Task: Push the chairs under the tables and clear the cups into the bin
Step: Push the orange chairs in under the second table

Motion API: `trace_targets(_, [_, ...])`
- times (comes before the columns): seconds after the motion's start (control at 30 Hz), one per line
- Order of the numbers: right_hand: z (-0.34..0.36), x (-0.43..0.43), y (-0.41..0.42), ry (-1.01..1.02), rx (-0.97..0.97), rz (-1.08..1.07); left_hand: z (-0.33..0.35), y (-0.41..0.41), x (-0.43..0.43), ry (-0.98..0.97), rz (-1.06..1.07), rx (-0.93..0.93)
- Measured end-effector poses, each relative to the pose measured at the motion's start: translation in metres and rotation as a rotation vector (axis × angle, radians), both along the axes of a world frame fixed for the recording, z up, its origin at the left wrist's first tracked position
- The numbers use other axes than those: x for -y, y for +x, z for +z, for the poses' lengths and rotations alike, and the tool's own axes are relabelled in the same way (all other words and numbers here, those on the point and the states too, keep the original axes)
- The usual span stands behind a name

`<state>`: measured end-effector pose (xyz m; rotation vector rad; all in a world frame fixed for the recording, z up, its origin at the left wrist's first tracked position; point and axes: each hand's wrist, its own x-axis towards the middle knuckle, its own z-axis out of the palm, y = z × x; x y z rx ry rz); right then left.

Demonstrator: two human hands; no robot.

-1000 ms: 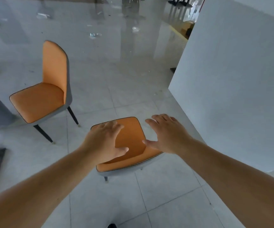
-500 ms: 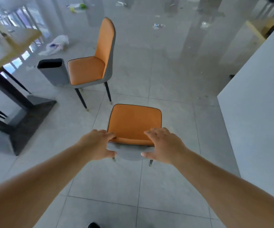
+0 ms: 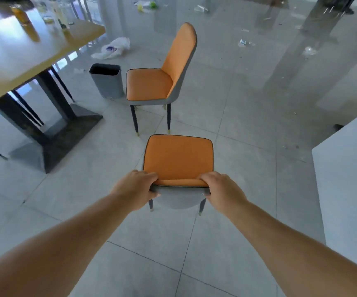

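Observation:
An orange-and-grey chair stands right below me, seen from above its backrest. My left hand grips the left end of the backrest top and my right hand grips the right end. A second orange chair stands further ahead, its seat facing left. Beside that one sits a grey bin, its black inside showing. A wooden table on a black base fills the upper left. Clear cups and an amber bottle stand on its far part, blurred.
A white wall corner juts in at the right. A plastic bag and scattered litter lie on the glossy tiled floor behind the chairs. Thin dark legs show under the table.
My hands went from hovering open over the near chair to closing on its backrest. The view has swung left, bringing the table, bin and second chair further into sight.

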<state>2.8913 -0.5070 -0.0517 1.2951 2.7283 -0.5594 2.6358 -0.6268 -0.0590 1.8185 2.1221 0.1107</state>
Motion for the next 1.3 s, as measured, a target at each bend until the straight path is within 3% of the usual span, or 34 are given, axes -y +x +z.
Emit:
trace_targets(0.27, [0.004, 0.02, -0.151, -0.134, 0.028, 0.334, 0.011, -0.092, 0.102, -0.056, 0.283, -0.011])
trace_targets(0.53, [0.004, 0.04, -0.321, -0.103, 0.01, 0.621, 0.012, -0.204, 0.154, -0.167, 0.633, 0.022])
trace_targets(0.9, [0.004, -0.067, -0.505, -0.095, 0.065, 0.96, 0.002, -0.307, 0.087, -0.182, 0.942, 0.065])
trace_targets(1.3, [0.004, -0.132, -0.689, -0.033, 0.032, 1.054, 0.005, -0.453, 0.02, -0.177, 1.096, 0.005])
